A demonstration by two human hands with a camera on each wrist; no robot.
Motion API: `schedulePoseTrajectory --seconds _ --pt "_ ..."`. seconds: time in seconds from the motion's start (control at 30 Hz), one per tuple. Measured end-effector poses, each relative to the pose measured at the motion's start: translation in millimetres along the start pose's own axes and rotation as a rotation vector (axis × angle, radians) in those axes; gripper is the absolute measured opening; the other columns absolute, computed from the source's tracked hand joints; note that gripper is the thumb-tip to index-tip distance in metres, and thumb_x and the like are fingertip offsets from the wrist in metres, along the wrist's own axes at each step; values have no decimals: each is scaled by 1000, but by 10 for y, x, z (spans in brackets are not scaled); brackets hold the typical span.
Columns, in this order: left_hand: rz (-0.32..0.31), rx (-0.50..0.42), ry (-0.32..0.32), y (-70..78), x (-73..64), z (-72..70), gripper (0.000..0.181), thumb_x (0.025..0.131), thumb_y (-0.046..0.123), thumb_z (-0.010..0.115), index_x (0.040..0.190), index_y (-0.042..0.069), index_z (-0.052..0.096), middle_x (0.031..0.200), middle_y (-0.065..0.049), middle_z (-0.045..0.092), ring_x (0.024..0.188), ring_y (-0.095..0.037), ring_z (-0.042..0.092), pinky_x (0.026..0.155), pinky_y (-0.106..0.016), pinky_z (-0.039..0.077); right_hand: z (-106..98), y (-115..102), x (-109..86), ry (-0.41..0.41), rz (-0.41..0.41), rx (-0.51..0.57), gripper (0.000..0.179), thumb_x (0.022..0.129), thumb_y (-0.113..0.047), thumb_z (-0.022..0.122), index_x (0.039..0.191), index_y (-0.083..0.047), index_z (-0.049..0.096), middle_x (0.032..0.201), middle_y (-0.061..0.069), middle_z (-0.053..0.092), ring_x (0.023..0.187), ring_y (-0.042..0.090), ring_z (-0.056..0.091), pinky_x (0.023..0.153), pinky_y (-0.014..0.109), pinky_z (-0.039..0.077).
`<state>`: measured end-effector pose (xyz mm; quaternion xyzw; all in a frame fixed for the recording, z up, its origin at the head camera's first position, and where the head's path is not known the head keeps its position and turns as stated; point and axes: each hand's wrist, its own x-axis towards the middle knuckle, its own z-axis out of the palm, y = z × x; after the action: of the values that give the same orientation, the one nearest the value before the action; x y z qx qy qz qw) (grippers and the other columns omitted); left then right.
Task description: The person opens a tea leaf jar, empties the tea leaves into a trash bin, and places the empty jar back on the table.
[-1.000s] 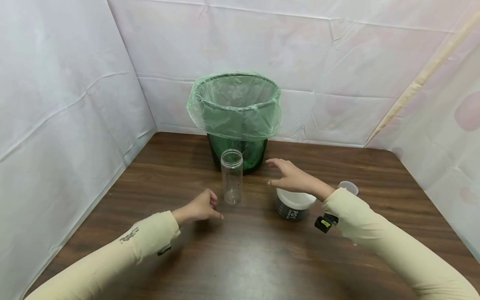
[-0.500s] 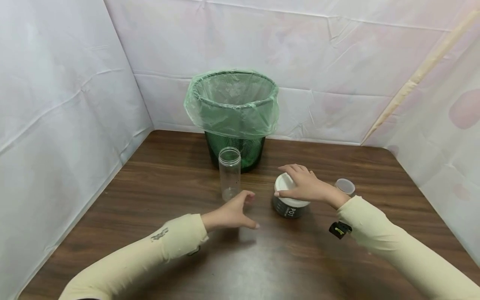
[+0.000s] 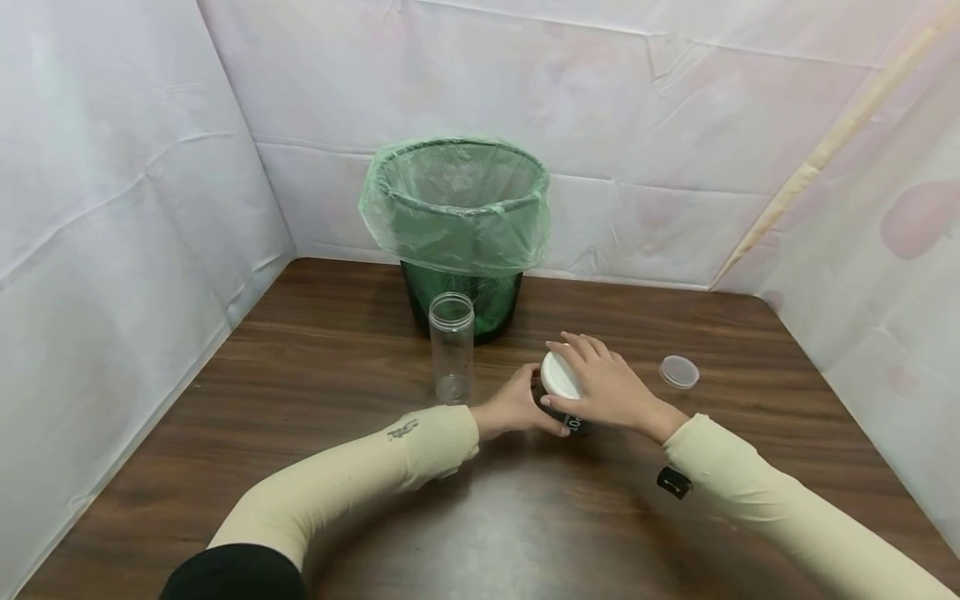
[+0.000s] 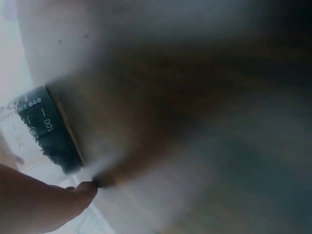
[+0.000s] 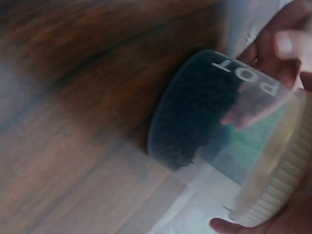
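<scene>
A brown wooden table (image 3: 315,367) carries everything. At its far side there stands a mesh bin (image 3: 498,304), dressed in a green liner (image 3: 465,246). The clear bottle (image 3: 452,354) stands upright and without cap in front of the bin, beside the left forearm.

The left hand (image 3: 519,407) curves its thumb and fingers round the body of the jar (image 3: 574,422), from its left side. The right hand (image 3: 607,387) arches from above, its fingers bent round the white lid (image 3: 560,375). So the jar is between both hands, neither being nearer; its axis runs from base up to lid. Whether the base touches the table, I cannot tell.

To the right, the small container (image 3: 678,372) stands apart.
</scene>
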<state>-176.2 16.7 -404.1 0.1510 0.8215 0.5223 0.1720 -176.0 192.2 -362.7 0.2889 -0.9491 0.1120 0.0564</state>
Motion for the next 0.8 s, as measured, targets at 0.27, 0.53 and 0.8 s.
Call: schedulePoseTrajectory --seconds 0.27,0.53,0.8 --pt "37 -27 -3 61 66 84 100 58 8 91 139 3 32 131 -7 43 115 -21 45 100 -32 36 86 3 21 147 -26 -3 68 80 -52 64 135 -14 53 133 15 49 115 38 48 78 57 46" --pt "52 -8 42 98 42 129 112 59 14 92 147 6 22 138 -10 36 119 -23 41 101 -36 34 131 27 33 254 -35 39 66 77 -51 66 132 -15 57 127 14 55 111 36 51 77 57 47" --pt "59 -83 124 139 13 124 110 61 19 91 144 8 21 135 -7 39 119 -23 44 99 -35 38 54 -55 96 279 -4 96 66 78 -50 65 131 -12 58 127 17 56 111 37 53 81 56 46"
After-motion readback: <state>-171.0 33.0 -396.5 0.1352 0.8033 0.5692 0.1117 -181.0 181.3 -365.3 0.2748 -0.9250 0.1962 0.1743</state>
